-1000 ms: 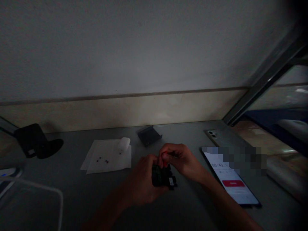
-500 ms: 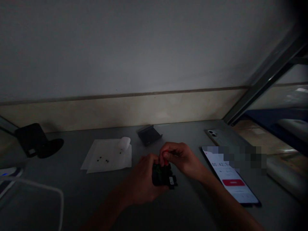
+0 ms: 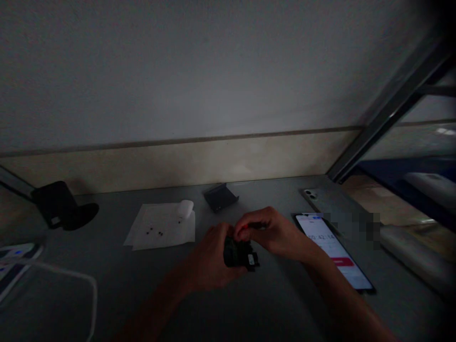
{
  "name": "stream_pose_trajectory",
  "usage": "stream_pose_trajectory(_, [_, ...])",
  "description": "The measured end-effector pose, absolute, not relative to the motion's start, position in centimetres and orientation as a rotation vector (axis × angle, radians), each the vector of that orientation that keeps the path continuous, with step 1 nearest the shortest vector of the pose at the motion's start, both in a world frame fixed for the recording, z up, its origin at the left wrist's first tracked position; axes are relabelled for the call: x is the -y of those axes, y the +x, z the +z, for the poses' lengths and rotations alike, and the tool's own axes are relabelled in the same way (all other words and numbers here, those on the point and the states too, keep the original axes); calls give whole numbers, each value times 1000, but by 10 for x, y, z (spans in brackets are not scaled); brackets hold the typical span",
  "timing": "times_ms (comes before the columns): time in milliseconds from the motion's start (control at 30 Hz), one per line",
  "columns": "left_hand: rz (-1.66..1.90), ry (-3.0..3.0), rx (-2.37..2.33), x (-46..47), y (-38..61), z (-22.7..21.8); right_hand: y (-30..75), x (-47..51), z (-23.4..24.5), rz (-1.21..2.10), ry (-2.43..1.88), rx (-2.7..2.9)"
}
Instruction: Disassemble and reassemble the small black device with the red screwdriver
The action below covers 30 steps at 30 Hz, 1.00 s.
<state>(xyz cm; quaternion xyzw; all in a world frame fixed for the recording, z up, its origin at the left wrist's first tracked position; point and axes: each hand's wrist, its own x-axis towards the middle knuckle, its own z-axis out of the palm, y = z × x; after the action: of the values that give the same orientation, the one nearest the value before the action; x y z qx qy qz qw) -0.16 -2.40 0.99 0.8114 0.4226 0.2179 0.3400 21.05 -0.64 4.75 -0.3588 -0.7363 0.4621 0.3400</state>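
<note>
The small black module (image 3: 239,255) is held in the left hand (image 3: 210,261), just above the grey table (image 3: 270,308). The left-hand fingers are curled around the module's left end, and its right end, which carries a pale label, is left exposed. The long axis of the module runs roughly left to right and dips slightly toward the right.

The right hand (image 3: 274,232) is placed just beyond and to the right of the left hand, with the two nearly touching. A red-tipped tool (image 3: 244,231) is pinched between its thumb and forefinger, and the remaining fingers are folded in. The red tip is directed down and to the left and sits directly over the upper face of the module. In the dim light it cannot be told whether the two are in contact. The right wrist is raised and the forearm enters from the lower right; the left forearm enters from the lower left.

A lit phone (image 3: 333,249) lies face up just right of the right hand, and a second phone (image 3: 313,196) lies face down beyond it. A white paper sheet (image 3: 160,230) carrying a few small dark parts lies beyond and to the left of the left hand, with a small white roll (image 3: 185,209) at its far corner. A black bracket (image 3: 221,196) rests beyond both hands.
</note>
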Motion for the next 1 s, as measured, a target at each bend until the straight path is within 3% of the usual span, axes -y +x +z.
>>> stream_pose_trajectory(233, [588, 2080, -1038, 23, -3, 14, 220, 16, 65, 1191, -838, 2082])
stream_pose_trajectory(1000, [403, 2281, -956, 1, -35, 32, 218, 11, 56, 1026, -953, 2105])
